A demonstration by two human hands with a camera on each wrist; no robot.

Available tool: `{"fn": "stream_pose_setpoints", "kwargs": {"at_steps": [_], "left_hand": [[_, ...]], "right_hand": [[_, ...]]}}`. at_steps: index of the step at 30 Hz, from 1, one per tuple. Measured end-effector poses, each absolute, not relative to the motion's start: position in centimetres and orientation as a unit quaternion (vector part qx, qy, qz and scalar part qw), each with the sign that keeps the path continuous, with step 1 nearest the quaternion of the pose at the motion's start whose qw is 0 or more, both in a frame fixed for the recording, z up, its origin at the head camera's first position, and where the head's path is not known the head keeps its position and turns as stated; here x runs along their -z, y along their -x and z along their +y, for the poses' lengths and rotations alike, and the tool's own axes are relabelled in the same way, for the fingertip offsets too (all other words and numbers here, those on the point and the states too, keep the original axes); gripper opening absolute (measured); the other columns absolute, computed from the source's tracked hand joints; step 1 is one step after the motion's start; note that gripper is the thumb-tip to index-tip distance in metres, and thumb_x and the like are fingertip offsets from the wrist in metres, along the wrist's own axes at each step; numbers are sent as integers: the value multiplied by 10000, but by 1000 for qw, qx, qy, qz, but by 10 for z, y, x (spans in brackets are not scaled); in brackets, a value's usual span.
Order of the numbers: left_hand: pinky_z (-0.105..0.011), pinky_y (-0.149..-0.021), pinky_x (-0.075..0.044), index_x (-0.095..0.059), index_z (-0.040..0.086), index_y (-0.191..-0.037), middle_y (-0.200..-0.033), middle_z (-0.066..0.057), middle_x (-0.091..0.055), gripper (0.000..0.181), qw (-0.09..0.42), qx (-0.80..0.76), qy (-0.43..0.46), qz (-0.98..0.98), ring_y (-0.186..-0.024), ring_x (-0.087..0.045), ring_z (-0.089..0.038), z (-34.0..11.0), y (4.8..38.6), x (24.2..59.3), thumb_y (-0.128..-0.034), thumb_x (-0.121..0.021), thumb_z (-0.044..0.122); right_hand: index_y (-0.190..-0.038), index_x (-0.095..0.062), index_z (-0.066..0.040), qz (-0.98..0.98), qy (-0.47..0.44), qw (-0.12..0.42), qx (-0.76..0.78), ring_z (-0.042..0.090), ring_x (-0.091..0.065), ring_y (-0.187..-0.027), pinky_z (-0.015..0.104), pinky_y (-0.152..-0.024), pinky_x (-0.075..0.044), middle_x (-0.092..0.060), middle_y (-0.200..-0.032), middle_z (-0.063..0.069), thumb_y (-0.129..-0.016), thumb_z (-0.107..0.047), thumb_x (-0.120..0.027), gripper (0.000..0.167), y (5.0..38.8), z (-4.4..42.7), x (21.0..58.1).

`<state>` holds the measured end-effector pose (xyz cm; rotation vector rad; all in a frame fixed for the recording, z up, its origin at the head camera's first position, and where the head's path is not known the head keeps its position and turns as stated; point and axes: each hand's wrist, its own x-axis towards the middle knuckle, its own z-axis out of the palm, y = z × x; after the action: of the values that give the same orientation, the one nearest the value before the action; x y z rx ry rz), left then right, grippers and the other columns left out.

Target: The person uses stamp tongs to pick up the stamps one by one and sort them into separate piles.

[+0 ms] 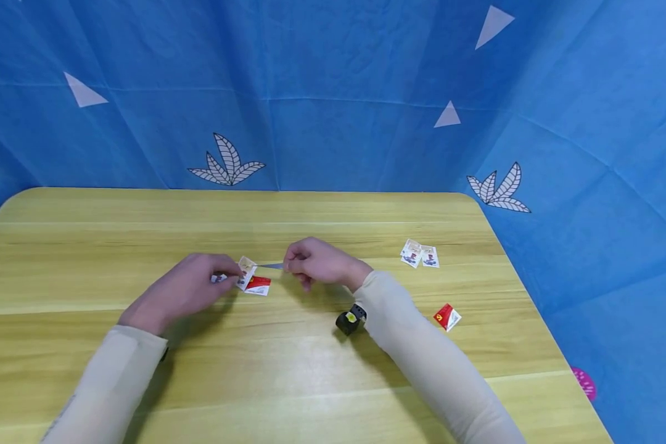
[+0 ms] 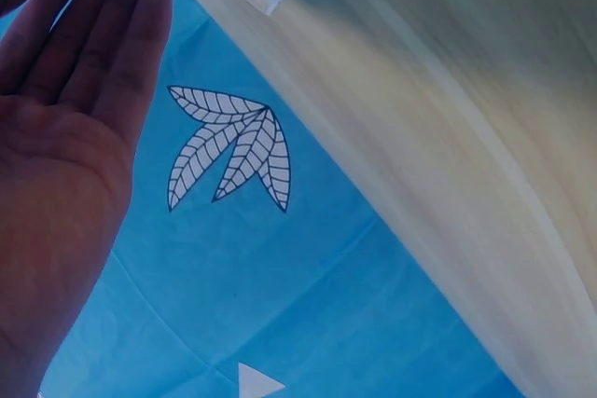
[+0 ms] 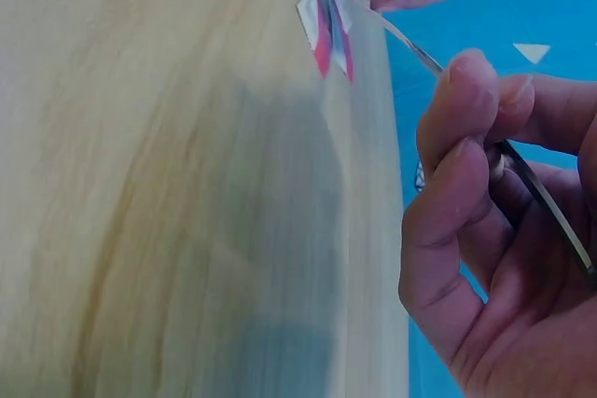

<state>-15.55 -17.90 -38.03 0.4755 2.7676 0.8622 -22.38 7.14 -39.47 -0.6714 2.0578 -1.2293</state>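
Observation:
My left hand [image 1: 191, 287] pinches the edge of a small picture stamp [image 1: 246, 269], tilted up off the table. A red-and-white stamp [image 1: 258, 285] lies just below it, and another stamp [image 1: 218, 279] shows partly under the left fingers. In my right hand [image 1: 320, 264] is a thin, pointed pair of metal tweezers [image 3: 410, 42], gripped between thumb and fingers. Their tip points left and reaches the picture stamp's upper edge; whether it clasps the paper I cannot tell. In the left wrist view the left hand's [image 2: 75, 146] fingertips run out of frame.
Several picture stamps [image 1: 430, 256] lie together toward the right of the wooden table [image 1: 322, 382]. Nearer, a single red-and-white stamp [image 1: 447, 317] lies alone. A blue patterned cloth [image 1: 338, 135] hangs behind the table and down its right side.

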Motion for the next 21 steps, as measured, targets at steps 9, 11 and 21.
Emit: {"fn": "stream_pose_setpoints", "kwargs": {"at_steps": [9,11,21], "left_hand": [[-437,-803,-487,-728,54,-1114,-1120,-114,-665,201,104,-274,-153,944,-930,-577,-257,-183,157,383,-934,-665,119],[-403,-759,-475,-726,48,-1119,-1117,-120,-662,206,108,-270,-150,945,-897,-559,-253,-184,157,384,-933,-663,114],[-412,-773,-487,-738,20,-1070,-1027,-102,-683,182,101,-252,-169,947,-841,-567,-229,-180,162,389,-922,-654,83]], "right_hand": [[-1008,-582,135,774,248,317,489,202,-529,-531,329,-577,-507,-464,-636,65,-996,-30,-467,201,223,87,390],[-1007,-575,145,770,248,316,495,204,-519,-527,337,-574,-500,-449,-630,64,-997,-27,-457,209,222,91,389],[-1030,-562,157,770,232,315,503,237,-490,-526,424,-586,-490,-431,-623,56,-1000,-28,-452,218,217,114,383]]}}
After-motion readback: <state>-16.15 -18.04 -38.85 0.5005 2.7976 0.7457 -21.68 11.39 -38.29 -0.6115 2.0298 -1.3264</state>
